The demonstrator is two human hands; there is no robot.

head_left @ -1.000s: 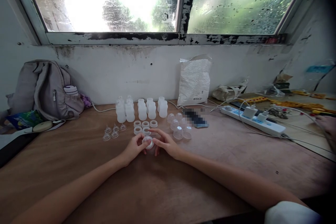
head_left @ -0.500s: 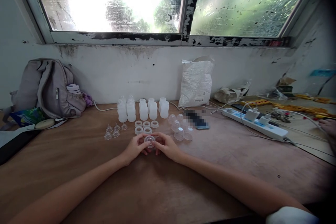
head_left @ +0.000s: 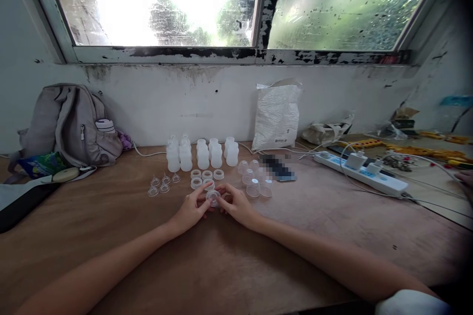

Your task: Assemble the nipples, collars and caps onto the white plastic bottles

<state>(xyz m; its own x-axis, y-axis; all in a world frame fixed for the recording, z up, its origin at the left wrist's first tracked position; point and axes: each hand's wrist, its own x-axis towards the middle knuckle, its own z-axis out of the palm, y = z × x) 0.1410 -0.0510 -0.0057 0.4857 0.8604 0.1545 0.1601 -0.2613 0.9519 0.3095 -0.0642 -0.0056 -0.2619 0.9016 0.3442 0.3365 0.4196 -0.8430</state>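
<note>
Between my left hand (head_left: 190, 210) and my right hand (head_left: 238, 206) is a translucent bottle collar ring (head_left: 213, 199) with a clear round piece, apparently a teat, in its middle. Both hands grip it from opposite sides, thumbs on the near face; the other fingers are partly hidden behind it. Just beyond are several loose collar rings (head_left: 195, 183) in two rows. To their left stand several clear teats (head_left: 164, 188), tips up. Clear domed caps (head_left: 253, 190) are grouped to the right. Farther back is a row of frosted baby bottles (head_left: 203, 156), the two leftmost with clear tops on.
A phone-like object (head_left: 283, 172), partly pixelated, lies beyond the caps. A white plastic bag (head_left: 277, 115) leans on the wall. At right lie a power strip (head_left: 362, 174) and cables. A grey backpack (head_left: 70, 125) sits at left. Part of another person's hand (head_left: 463, 177) shows at the right edge.
The view has shifted slightly. My hands still hold the collar ring; the left fingers have lifted a little and the piece tilts slightly differently.
</note>
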